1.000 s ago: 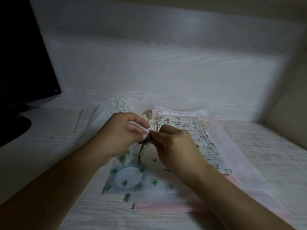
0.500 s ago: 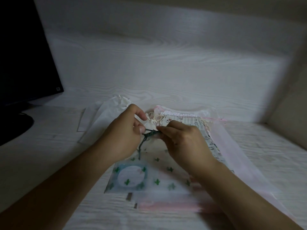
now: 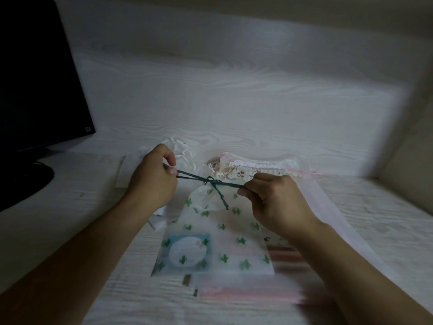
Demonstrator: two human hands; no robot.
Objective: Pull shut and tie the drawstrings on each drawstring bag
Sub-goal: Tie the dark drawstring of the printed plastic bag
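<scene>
A white bag with green cacti (image 3: 218, 233) lies in front of me, its mouth gathered. Its dark green drawstring (image 3: 212, 181) has a knot at the neck, and one loose end hangs down over the bag. My left hand (image 3: 153, 181) pinches the string's left loop. My right hand (image 3: 274, 198) pinches the right end. The string runs taut between them. Behind lies an animal-print bag (image 3: 246, 173) with cream strings, on top of a sheer pink-edged bag (image 3: 328, 207). A white bag (image 3: 178, 148) lies at the back left, partly hidden by my left hand.
A dark monitor (image 3: 39, 80) on its stand fills the left side. A pale wood-grain wall stands behind the desk (image 3: 70, 207), and a side panel closes off the right. A pink-striped flat bag (image 3: 246, 294) lies under the cactus bag near the front.
My hands were close together at the bag's neck. They have moved apart, left and right, drawing the green string taut and the knot tight. The bag's mouth has gathered.
</scene>
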